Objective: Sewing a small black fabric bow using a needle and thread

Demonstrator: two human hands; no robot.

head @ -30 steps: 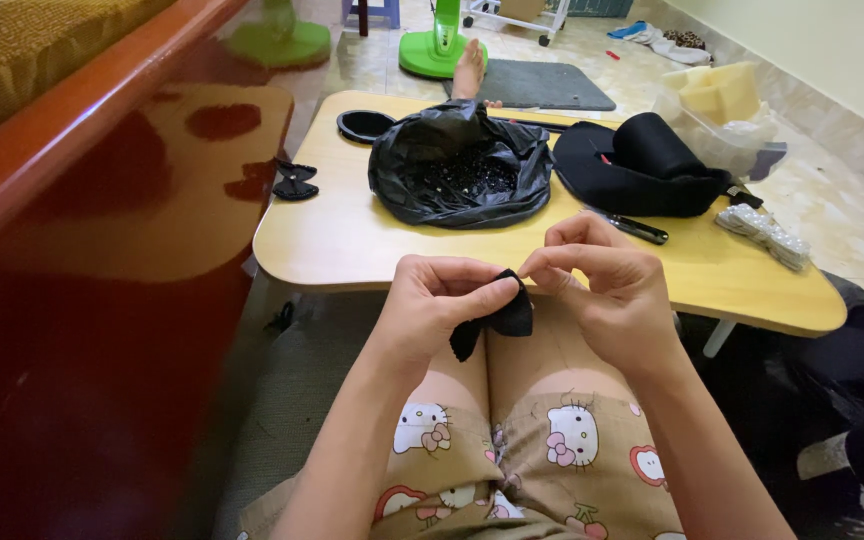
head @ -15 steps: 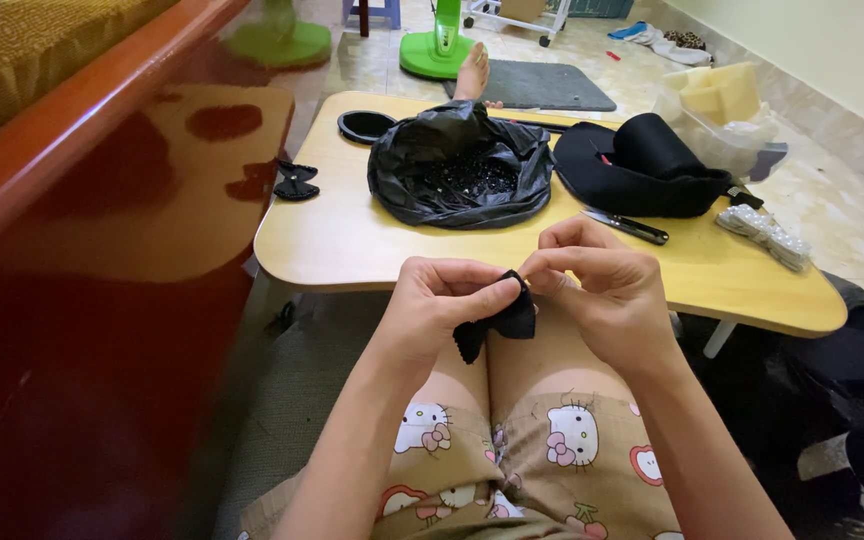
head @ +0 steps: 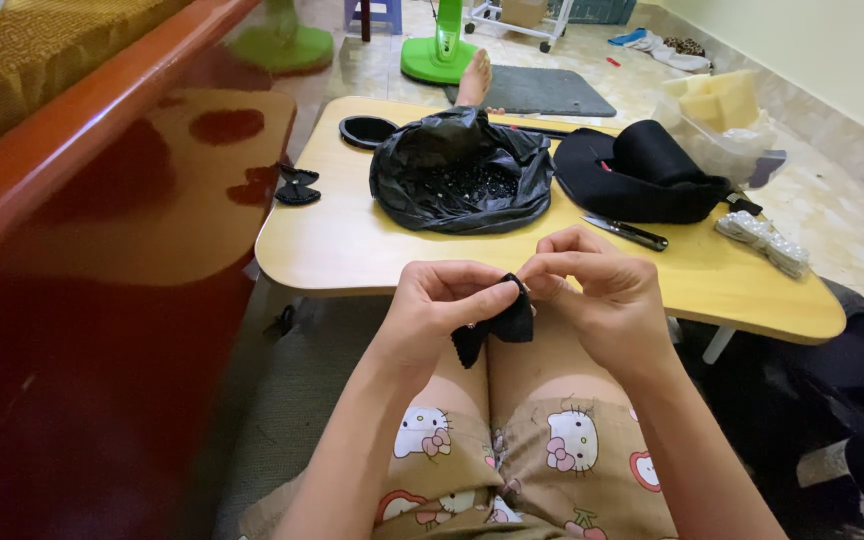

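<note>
Left hand (head: 442,305): fingers curled, thumb and forefinger pinched on the upper left side of a small black fabric bow (head: 497,325). Right hand (head: 602,300): fingers bent in close, fingertips meeting the bow's top edge from the right; pinched there, though the exact contact is partly hidden by the knuckles. Both hands sit together above the person's knees, just off the near edge of the counter (head: 352,250). Bow hangs between the two hands, lower lobe drooping toward the lap, not touching the counter.

Below the hands: patterned shorts (head: 512,460) with cartoon cat faces, bare knees.

On the counter, a low pale-wood one with rounded corners:
- Centre, toward the far edge: open black plastic bag (head: 462,175), crumpled, small dark beads showing inside.
- Far left corner: shallow black round lid (head: 367,130).
- Right of the bag: black padded fabric piece (head: 637,175), folded over itself.
- Just in front of that piece: small dark-handled cutter (head: 630,233), lying flat, angled.
- Right edge: bundle of white beaded trim (head: 764,240).
- Far right corner: clear plastic bag with yellow foam pieces (head: 717,110).

Off the counter's left edge: two more black bows (head: 297,185) resting on a glossy red-brown wooden surface (head: 102,300).

Beyond the far edge: a bare foot (head: 474,78) on a dark floor mat (head: 542,92), green fan base (head: 437,55) on the tiled floor.
</note>
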